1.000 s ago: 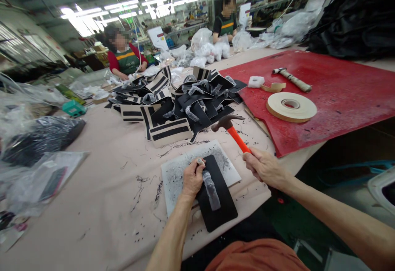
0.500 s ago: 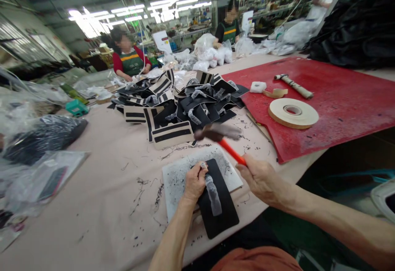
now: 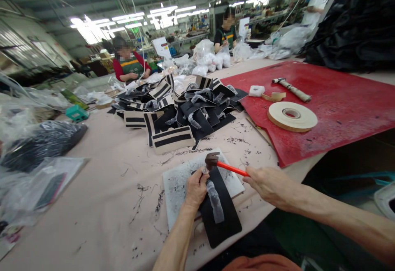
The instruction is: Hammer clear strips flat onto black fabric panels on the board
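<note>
My left hand is closed round a small metal punch, held upright on a black flat piece. That piece has a grey strip across it and lies on a white cutting board. My right hand grips the orange handle of a hammer. The hammer's dark head rests on top of the punch.
A heap of black and cream striped pieces lies beyond the board. On the red mat at right are a tape roll, a second hammer and a white block. Plastic bags crowd the left. Two people sit across the table.
The hammer was raised above the pile, swung down, and its head now meets the punch. My left hand has stayed on the punch.
</note>
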Action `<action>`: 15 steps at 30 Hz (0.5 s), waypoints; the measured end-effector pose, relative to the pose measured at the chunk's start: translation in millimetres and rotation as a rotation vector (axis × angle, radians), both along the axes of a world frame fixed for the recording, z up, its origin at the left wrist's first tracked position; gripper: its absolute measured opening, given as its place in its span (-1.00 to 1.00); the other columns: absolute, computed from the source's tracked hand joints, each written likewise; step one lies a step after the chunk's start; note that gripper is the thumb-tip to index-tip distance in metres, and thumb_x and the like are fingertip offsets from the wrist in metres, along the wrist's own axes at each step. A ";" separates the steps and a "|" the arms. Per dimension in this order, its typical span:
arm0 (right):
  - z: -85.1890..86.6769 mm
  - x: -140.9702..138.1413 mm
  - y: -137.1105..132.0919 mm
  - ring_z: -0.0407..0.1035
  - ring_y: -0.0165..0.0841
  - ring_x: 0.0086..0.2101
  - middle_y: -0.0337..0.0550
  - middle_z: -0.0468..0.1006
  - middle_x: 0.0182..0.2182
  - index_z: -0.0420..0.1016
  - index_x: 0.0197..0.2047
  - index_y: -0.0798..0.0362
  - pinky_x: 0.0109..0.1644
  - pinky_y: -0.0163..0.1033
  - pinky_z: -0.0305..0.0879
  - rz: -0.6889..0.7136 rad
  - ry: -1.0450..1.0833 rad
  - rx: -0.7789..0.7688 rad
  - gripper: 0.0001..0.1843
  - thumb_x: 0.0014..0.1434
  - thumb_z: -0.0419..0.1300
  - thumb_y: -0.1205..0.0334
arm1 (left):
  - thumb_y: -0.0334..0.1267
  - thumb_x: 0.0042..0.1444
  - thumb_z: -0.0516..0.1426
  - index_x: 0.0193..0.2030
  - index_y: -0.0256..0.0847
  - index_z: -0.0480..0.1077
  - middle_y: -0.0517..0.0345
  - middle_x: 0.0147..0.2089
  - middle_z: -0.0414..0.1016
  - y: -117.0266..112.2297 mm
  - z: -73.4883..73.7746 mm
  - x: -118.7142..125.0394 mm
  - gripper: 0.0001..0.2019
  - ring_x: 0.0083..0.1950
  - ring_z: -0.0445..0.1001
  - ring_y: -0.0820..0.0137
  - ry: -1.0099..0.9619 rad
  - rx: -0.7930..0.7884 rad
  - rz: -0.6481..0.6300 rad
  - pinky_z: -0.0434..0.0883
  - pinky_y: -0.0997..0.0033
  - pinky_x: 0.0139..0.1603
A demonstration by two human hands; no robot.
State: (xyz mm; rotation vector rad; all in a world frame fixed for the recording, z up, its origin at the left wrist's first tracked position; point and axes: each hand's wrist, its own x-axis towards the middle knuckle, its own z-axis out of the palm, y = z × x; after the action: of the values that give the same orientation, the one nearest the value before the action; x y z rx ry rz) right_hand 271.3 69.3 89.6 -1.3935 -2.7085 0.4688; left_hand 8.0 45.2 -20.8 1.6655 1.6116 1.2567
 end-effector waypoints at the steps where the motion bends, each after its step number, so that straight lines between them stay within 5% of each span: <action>1: -5.8 6.4 3.7 0.28 -0.34 -0.58 -0.20 0.43 -0.55 0.35 -0.22 0.01 -0.48 -0.23 -0.12 -0.026 0.002 -0.012 -0.69 0.44 -0.06 0.02 | -0.25 0.28 0.08 -0.20 -0.14 0.51 0.13 -0.24 0.62 -0.1 0.9 0.1 -0.83 -0.22 0.57 0.32 -0.005 0.000 -0.002 0.46 0.35 -0.12; 6: -53.6 37.0 27.7 0.42 -0.28 -0.44 -0.13 0.50 -0.46 0.41 -0.28 0.01 -0.36 -0.23 0.20 -0.113 0.166 -0.004 -0.64 0.44 -0.12 0.13 | -0.20 0.29 0.06 -0.15 -0.15 0.52 0.08 -0.19 0.63 -2.9 2.1 1.0 -0.79 -0.13 0.58 0.27 -0.052 -0.037 -0.002 0.49 0.29 -0.04; 9: -95.5 42.4 41.7 0.42 -0.20 -0.48 -0.05 0.50 -0.47 0.45 -0.30 0.04 -0.40 -0.17 0.26 -0.242 0.153 0.190 -0.70 0.35 -0.05 0.18 | -0.13 0.29 0.06 -0.09 -0.14 0.55 0.01 -0.12 0.65 -3.7 -5.4 0.4 -0.74 -0.07 0.60 0.19 -0.078 -0.090 0.031 0.50 0.20 0.03; 11: -116.8 32.7 44.3 0.48 -0.08 -0.35 0.10 0.58 -0.30 0.51 -0.20 0.05 -0.32 -0.06 0.36 -0.295 0.193 0.380 -0.76 0.27 0.02 0.20 | -0.06 0.26 0.08 -0.01 -0.12 0.56 -0.03 -0.07 0.65 -2.3 -13.3 -0.5 -0.68 -0.02 0.60 0.15 -0.101 -0.124 0.061 0.50 0.17 0.09; 13: -128.1 10.5 37.3 0.50 0.02 -0.11 0.15 0.58 -0.04 0.52 0.01 -0.01 -0.13 0.07 0.43 -0.191 0.310 0.475 -0.67 0.21 0.09 0.24 | 0.01 0.22 0.10 0.03 -0.11 0.56 -0.06 -0.06 0.66 0.3 -20.6 -1.4 -0.62 0.00 0.60 0.11 -0.125 -0.127 0.085 0.49 0.16 0.12; 15: -131.7 -21.4 22.3 0.47 -0.01 -0.02 0.05 0.55 0.05 0.46 0.14 -0.14 -0.02 0.06 0.43 0.009 0.431 0.414 -0.54 0.16 0.12 0.29 | 0.06 0.19 0.11 -0.02 -0.10 0.58 -0.06 -0.10 0.67 3.4 -24.3 -2.4 -0.61 -0.03 0.61 0.10 -0.147 -0.102 0.099 0.50 0.16 0.09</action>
State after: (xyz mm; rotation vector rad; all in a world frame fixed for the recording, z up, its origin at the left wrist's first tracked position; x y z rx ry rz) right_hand 249.9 91.7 -42.1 -1.0312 -2.2921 0.1649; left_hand 5.6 48.6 -45.0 1.4136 1.6562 1.2908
